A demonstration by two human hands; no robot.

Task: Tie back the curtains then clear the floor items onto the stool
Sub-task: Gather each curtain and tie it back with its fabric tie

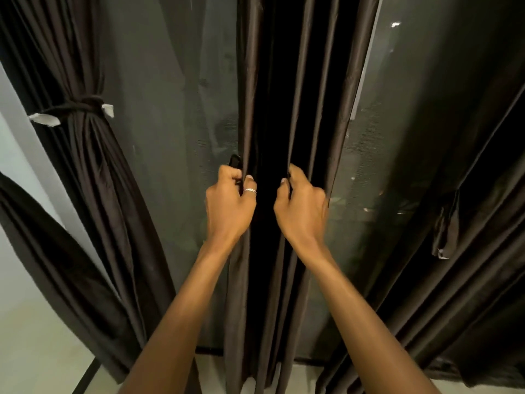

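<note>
From my end on the head cam, the biggest thing in view is the dark window [176, 109] across the back, with a fine mesh texture over it and a few faint reflections on the right side.

Right of frame is a wide dark brown curtain [468, 280], a smooth fabric with a slight sheen, hanging loose in long diagonal folds down to the lower right corner. A short strap [444, 226] of the same fabric dangles on it at mid height.

Dead centre is the middle curtain [306, 81], the same brown stuff, bunched into narrow vertical pleats running from the top edge to the floor.

Upper left, the left curtain [93, 180] is already cinched in at the waist by a knotted dark band [82, 105] with white tabs [45, 119] sticking out each side.

Pale smooth floor [42, 351] shows in the lower left corner.

Both bare arms reach up from the bottom. The left hand [228, 206] has its fingers curled around the left edge of the middle curtain, and the right hand [301, 209] is clenched on a pleat just beside it. There's a thin silver ring [250, 191] on the left thumb.
</note>
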